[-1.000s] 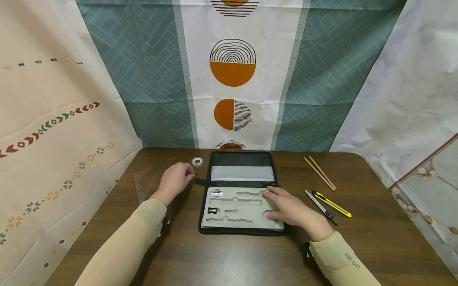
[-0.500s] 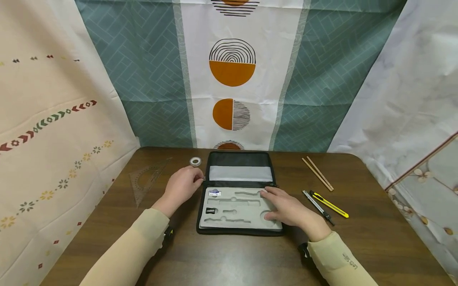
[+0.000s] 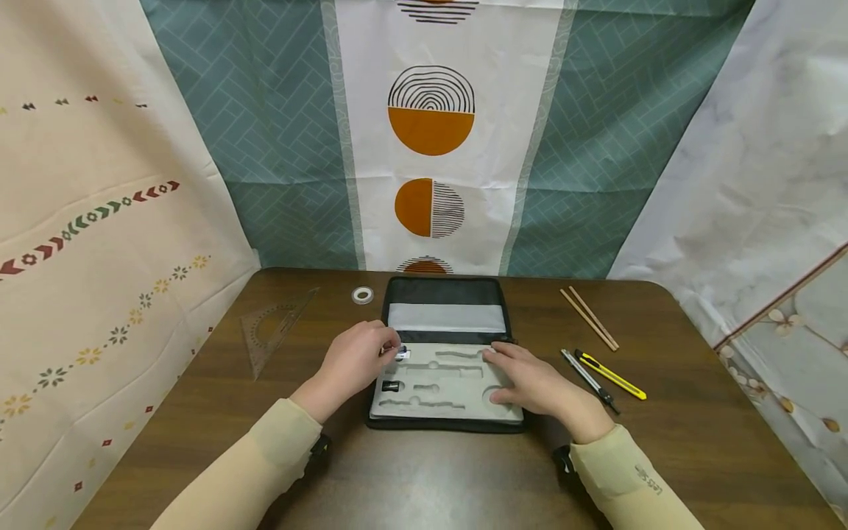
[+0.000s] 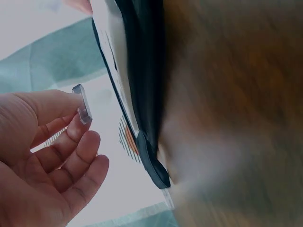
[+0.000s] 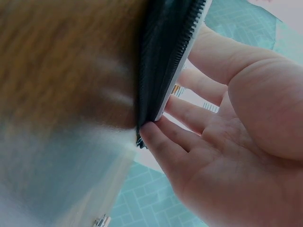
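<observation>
An open black zip case (image 3: 447, 425) with a grey moulded insert (image 3: 444, 383) lies in the middle of the table. My left hand (image 3: 354, 357) is over the insert's upper left corner. Its thumb and index finger pinch a small clear plastic piece (image 4: 83, 105), flat with bevelled edges. Beside those fingers a small white and blue labelled item (image 3: 403, 355) sits in the insert. Lower on the same side, a small black piece (image 3: 391, 386) occupies a slot. My right hand (image 3: 536, 383) rests on the case's right edge, fingers extended over the insert.
Left of the case lies a clear set square (image 3: 255, 342), with a white ring-shaped roll (image 3: 362, 295) near its top corner. To the right are a silver compass (image 3: 586, 377), a yellow utility knife (image 3: 612, 375) and two wooden sticks (image 3: 589, 320). Curtains hang behind the table.
From beside the case, my left hand has moved right and nearer, carrying the small clear piece over the insert's upper left corner. My right hand has stayed at the right edge.
</observation>
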`<state>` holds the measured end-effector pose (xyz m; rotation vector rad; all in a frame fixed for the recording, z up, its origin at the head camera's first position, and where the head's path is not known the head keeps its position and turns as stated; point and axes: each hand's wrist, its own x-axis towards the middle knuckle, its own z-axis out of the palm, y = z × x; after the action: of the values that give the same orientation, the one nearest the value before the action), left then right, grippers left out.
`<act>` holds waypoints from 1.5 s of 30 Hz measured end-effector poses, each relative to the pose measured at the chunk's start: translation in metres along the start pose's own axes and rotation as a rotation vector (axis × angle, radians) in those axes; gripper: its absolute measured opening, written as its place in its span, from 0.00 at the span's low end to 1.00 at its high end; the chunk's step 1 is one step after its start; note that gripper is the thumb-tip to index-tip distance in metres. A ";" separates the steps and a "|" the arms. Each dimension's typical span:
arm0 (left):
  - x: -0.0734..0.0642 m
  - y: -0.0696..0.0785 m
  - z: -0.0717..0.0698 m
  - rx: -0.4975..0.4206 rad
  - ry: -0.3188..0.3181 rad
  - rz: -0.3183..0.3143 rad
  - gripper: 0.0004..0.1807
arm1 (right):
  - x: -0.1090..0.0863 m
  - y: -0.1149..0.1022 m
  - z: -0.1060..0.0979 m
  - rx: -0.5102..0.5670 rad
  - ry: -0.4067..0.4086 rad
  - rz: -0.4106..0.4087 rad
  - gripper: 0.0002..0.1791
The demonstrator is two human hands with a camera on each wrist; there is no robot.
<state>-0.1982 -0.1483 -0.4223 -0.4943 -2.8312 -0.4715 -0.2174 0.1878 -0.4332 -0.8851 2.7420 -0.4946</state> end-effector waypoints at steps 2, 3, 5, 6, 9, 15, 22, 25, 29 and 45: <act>-0.002 0.004 0.001 0.010 -0.003 0.025 0.04 | 0.001 0.000 0.000 -0.002 -0.004 0.003 0.42; -0.003 0.006 0.001 0.009 -0.005 0.036 0.04 | 0.001 0.000 0.000 -0.003 -0.006 0.005 0.42; -0.005 0.010 0.002 0.007 -0.010 0.057 0.04 | 0.002 0.000 -0.001 -0.005 -0.008 0.005 0.42; -0.006 0.011 0.003 0.004 -0.013 0.068 0.05 | 0.002 0.000 -0.001 -0.010 -0.008 -0.001 0.42; -0.009 0.016 0.005 -0.001 -0.024 0.099 0.05 | 0.003 -0.001 -0.001 -0.010 -0.008 -0.005 0.43; -0.012 0.025 0.009 -0.013 -0.054 0.175 0.05 | 0.003 -0.002 -0.002 -0.010 -0.010 -0.007 0.42; -0.012 0.031 0.014 -0.032 -0.048 0.256 0.06 | 0.002 -0.003 -0.002 -0.010 -0.004 -0.013 0.42; -0.011 0.034 0.015 -0.035 -0.045 0.283 0.06 | 0.001 -0.003 -0.002 -0.007 -0.005 -0.013 0.42; -0.009 0.037 0.017 -0.031 -0.049 0.298 0.05 | 0.001 -0.002 -0.002 -0.006 -0.004 -0.015 0.42; -0.007 0.039 0.027 0.016 -0.068 0.315 0.05 | 0.001 0.001 -0.002 -0.001 -0.004 -0.009 0.43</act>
<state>-0.1825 -0.1056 -0.4387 -0.9490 -2.7439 -0.3745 -0.2191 0.1881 -0.4318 -0.8976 2.7361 -0.4923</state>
